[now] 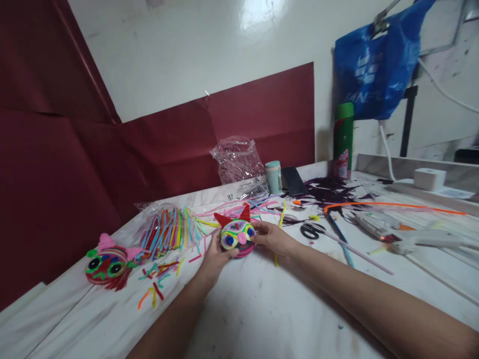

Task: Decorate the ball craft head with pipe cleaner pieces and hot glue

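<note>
As our left hand (217, 254) and right hand (274, 239) clasp its sides, we list: one pipe-cleaner animal head (240, 238), facing us, red ears (245, 213) up, long axis apparently near-upright.

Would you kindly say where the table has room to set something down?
The table looks bare between the left forearm and right forearm, nearer than the held toy, and front left, below the coloured scraps. It's crowded at right, around the scissors and glue gun.

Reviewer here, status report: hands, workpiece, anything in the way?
Left hand and right hand holding opposite sides. Red-eared face toward camera. Yellow strip passes behind right hand, face unobstructed by it.
</note>
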`<state>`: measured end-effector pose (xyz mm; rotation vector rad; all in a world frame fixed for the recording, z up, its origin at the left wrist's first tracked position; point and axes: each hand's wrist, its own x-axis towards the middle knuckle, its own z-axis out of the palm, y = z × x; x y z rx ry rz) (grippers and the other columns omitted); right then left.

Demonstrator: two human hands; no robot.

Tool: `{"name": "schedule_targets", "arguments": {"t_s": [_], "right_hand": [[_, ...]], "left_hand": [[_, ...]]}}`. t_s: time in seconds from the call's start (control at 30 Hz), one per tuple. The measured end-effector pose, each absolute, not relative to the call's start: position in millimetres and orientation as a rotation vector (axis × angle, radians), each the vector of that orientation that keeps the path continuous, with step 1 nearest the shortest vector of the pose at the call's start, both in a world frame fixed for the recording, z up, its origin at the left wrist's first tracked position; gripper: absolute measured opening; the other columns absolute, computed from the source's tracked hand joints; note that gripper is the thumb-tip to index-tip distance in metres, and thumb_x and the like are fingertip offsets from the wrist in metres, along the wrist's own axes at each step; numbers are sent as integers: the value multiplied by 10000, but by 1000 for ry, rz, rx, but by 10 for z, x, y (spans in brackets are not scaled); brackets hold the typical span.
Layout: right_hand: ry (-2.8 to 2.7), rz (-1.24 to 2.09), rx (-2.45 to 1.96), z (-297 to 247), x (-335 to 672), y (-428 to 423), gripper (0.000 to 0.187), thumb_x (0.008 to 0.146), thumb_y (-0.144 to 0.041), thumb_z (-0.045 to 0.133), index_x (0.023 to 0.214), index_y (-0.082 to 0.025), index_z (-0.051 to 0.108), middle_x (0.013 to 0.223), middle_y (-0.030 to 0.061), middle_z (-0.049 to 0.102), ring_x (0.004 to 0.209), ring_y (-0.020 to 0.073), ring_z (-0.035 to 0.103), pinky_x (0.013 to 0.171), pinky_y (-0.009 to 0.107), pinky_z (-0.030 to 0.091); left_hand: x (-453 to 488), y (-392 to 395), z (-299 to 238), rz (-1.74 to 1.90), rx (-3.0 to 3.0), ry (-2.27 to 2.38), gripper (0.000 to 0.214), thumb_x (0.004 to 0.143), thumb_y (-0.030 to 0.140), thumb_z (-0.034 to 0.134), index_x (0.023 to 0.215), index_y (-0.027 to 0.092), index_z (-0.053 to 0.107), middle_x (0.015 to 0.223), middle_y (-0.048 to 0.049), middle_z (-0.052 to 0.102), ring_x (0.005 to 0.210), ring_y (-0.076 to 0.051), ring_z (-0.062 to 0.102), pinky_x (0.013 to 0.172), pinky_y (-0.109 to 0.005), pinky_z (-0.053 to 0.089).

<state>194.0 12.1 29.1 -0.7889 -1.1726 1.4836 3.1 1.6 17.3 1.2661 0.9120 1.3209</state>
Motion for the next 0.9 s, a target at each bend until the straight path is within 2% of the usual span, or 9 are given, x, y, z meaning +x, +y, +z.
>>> {"name": "schedule_targets", "arguments": {"t_s": [0.07, 0.17, 0.27, 0.5, 0.6, 0.7, 0.8, 0.9], "right_hand": [[-1207, 1487, -757, 280, 1945, 126, 469, 524, -236, 817, 962, -178, 658, 783, 3, 718, 699, 149, 652, 699, 293, 508], [-1233, 1466, -785, 262, 1957, 136, 450, 556, -286, 803, 972, -193, 659, 803, 11, 717, 734, 175, 660, 697, 317, 515], [-1231, 1436, -833, 247, 1965, 149, 399, 581, -293, 785, 949, -203, 659, 815, 11, 710, 724, 167, 652, 637, 290, 506], [-1198, 1431, -889, 240, 1964, 145, 356, 566, -263, 778, 895, -195, 659, 870, 16, 698, 710, 142, 628, 563, 238, 467], [-1222, 1462, -850, 238, 1966, 136, 392, 554, -278, 792, 910, -193, 650, 848, 14, 695, 718, 151, 632, 628, 271, 489], [-1223, 1450, -757, 240, 1956, 130, 478, 505, -260, 823, 935, -204, 621, 865, 11, 690, 779, 173, 641, 742, 322, 502], [-1263, 1321, -705, 236, 1933, 127, 496, 498, -262, 834, 928, -220, 590, 969, 25, 669, 961, 209, 614, 824, 340, 487], [-1325, 1249, -686, 201, 1912, 133, 461, 531, -294, 828, 911, -226, 576, 1013, 29, 653, 1028, 218, 587, 871, 353, 467]], "left_hand": [[46, 4, 171, 1301, 1279, 907, 921, 462, 154, 848, 1263, 198, 394, 1276, -118, 558, 1198, -280, 514, 1033, -403, 382], [47, 18, 153, 1290, 1294, 925, 950, 482, 144, 837, 1296, 194, 351, 1297, -135, 538, 1202, -282, 511, 1052, -424, 363], [32, 57, 128, 1312, 1293, 923, 937, 502, 178, 836, 1305, 190, 353, 1312, -142, 523, 1223, -288, 493, 1063, -431, 349], [2, 100, 50, 1292, 1294, 864, 1078, 401, 160, 872, 1331, 204, 328, 1327, -156, 501, 1205, -310, 500, 1021, -422, 389], [2, 84, 33, 1317, 1352, 884, 1012, 410, 157, 865, 1298, 228, 383, 1309, -132, 519, 1202, -314, 501, 1014, -425, 394], [18, 46, 70, 1409, 1486, 1007, 933, 453, 159, 849, 1277, 231, 416, 1350, -119, 476, 1256, -312, 445, 1059, -423, 338], [31, 6, 141, 1475, 1614, 1078, 908, 527, 181, 823, 1315, 239, 375, 1401, -111, 413, 1311, -293, 376, 1097, -405, 279], [32, -30, 211, 1410, 1672, 1028, 890, 569, 197, 804, 1327, 234, 340, 1358, -116, 456, 1265, -282, 435, 1068, -395, 323]]}}
